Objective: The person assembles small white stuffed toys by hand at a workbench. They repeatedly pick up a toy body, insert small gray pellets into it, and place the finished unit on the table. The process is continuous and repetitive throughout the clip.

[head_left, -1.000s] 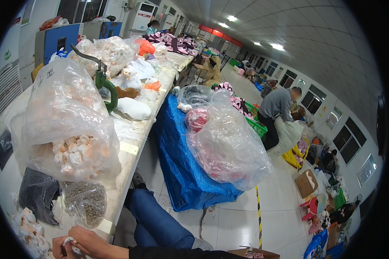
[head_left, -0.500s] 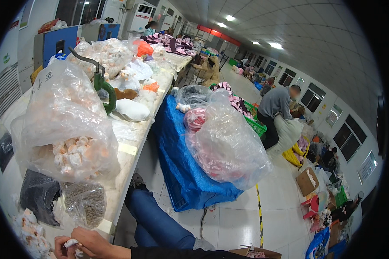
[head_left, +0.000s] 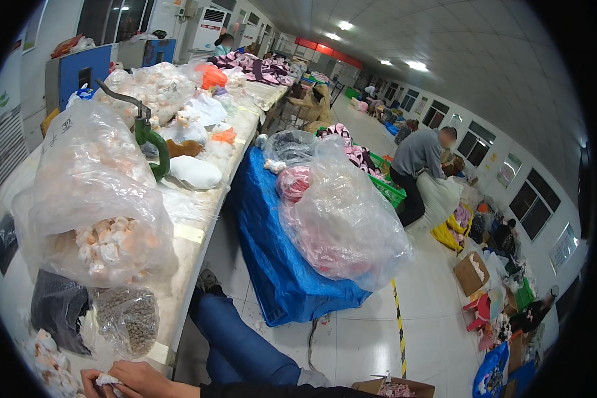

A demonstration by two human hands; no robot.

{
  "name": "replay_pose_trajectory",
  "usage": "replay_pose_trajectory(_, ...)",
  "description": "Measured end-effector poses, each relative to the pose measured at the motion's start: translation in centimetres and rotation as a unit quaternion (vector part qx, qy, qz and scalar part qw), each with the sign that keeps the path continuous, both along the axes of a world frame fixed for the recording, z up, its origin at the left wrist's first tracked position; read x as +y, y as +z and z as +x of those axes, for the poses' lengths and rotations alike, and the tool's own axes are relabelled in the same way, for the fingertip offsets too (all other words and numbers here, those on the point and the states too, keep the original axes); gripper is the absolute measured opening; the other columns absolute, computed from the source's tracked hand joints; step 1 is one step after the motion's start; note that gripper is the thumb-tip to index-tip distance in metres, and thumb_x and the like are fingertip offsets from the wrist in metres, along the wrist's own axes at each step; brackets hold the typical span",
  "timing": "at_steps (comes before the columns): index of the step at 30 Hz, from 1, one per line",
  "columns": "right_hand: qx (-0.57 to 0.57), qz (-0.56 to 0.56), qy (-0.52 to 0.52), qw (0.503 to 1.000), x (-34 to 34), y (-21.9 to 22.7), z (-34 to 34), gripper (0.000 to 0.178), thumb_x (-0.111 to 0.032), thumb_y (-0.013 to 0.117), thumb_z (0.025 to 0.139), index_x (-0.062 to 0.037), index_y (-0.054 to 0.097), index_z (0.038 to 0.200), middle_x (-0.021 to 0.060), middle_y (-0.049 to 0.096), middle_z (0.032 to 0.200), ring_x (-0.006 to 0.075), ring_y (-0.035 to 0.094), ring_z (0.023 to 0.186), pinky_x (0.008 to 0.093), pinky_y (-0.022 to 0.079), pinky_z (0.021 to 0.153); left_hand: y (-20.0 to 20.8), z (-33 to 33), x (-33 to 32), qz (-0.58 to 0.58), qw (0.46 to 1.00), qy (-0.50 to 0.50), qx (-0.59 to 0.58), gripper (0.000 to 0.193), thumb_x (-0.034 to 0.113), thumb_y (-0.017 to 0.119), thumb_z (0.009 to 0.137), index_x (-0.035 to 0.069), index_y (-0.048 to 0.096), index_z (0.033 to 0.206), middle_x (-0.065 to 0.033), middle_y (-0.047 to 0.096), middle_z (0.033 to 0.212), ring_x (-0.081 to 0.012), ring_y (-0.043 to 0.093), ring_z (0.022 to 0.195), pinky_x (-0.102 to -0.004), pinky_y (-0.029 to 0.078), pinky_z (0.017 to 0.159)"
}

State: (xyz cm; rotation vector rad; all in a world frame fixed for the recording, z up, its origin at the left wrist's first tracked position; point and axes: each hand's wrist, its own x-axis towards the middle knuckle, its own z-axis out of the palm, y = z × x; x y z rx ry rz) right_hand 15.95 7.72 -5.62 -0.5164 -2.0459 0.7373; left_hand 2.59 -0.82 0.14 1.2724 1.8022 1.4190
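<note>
Low at the table's near edge, my right hand [head_left: 141,379] and my left hand [head_left: 90,382] meet around a small white soft piece [head_left: 106,380]. Fingers of both hands are closed on it, and much of the left hand is cut off by the picture's edge. Just beyond them lie a clear bag of brownish pellets [head_left: 127,320] and a dark plastic bag [head_left: 60,308]. To the left is a heap of white and orange soft pieces [head_left: 50,361]. A large open clear bag [head_left: 89,192] holds many similar pieces.
A green hand press [head_left: 151,142] stands on the long table [head_left: 191,235]. Right of my legs, a blue tarp-covered stack [head_left: 272,265] carries a big clear bag [head_left: 345,219]. A cardboard box [head_left: 395,385] sits near my arm. Farther right, a person [head_left: 418,162] bends over a white sack [head_left: 438,199].
My view has shifted slightly. My right hand now lies further over the white piece, covering more of it. Both hands stay at the table's near edge.
</note>
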Motion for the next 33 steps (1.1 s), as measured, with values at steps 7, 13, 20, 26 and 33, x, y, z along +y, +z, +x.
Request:
replay_pose_trajectory(7, 0.032, -0.02, -0.021, 0.999, 0.0, 1.2, 0.2, 0.026, -0.027, 0.066, 0.09, -0.0052, 0.065, 0.105, 0.0162, 0.063, 0.09, 0.0395, 0.066, 0.085, 0.0494, 0.053, 0.072, -0.7, -0.2, -0.1, 0.012, 1.0, -0.003, -0.029, 0.021, 0.019, 0.061, 0.103, 0.001, 0.06, 0.114, -0.0066, 0.062, 0.099, -0.0149, 0.06, 0.082, -0.0284, 0.049, 0.063)
replay_pose_trajectory(13, 0.058, -0.062, -0.042, 0.996, -0.5, 1.9, 0.2, 0.031, -0.029, 0.068, 0.092, -0.0066, 0.067, 0.112, 0.0154, 0.068, 0.097, 0.0396, 0.069, 0.086, 0.0487, 0.055, 0.073, -0.8, -0.2, -0.4, 0.0, 0.997, -0.013, -0.07, 0.028, 0.024, 0.068, 0.102, 0.002, 0.06, 0.118, -0.009, 0.063, 0.108, -0.018, 0.063, 0.094, -0.0304, 0.056, 0.072)
replay_pose_trajectory(20, 0.05, -0.03, -0.019, 0.998, -0.9, 2.4, 1.2, 0.03, -0.032, 0.067, 0.097, -0.0075, 0.068, 0.114, 0.0145, 0.067, 0.097, 0.039, 0.068, 0.083, 0.0482, 0.054, 0.073, -1.9, -1.4, -0.5, 0.009, 0.99, 0.0, -0.142, 0.024, 0.013, 0.058, 0.101, 0.001, 0.059, 0.122, -0.0111, 0.063, 0.113, -0.0212, 0.064, 0.101, -0.0315, 0.057, 0.079)
replay_pose_trajectory(26, 0.052, -0.011, 0.014, 0.999, 2.1, 3.0, 0.6, 0.024, -0.015, 0.072, 0.093, -0.0039, 0.066, 0.114, 0.0152, 0.066, 0.108, 0.0381, 0.068, 0.093, 0.0444, 0.054, 0.075, -1.2, -1.8, -0.6, 0.002, 0.974, 0.014, -0.227, 0.029, 0.005, 0.052, 0.098, 0.0, 0.059, 0.126, -0.0117, 0.064, 0.112, -0.0204, 0.066, 0.092, -0.0324, 0.059, 0.071)
replay_pose_trajectory(33, -0.023, 0.014, -0.136, 0.99, 8.4, 7.7, 0.9, 0.017, -0.008, 0.076, 0.084, -0.0081, 0.075, 0.101, 0.0124, 0.071, 0.101, 0.0346, 0.068, 0.093, 0.045, 0.051, 0.08, -0.9, -1.5, 0.4, 0.058, 0.982, 0.031, -0.176, 0.019, -0.009, 0.053, 0.093, 0.0, 0.064, 0.107, -0.0106, 0.073, 0.103, -0.0147, 0.069, 0.095, -0.0286, 0.055, 0.086)
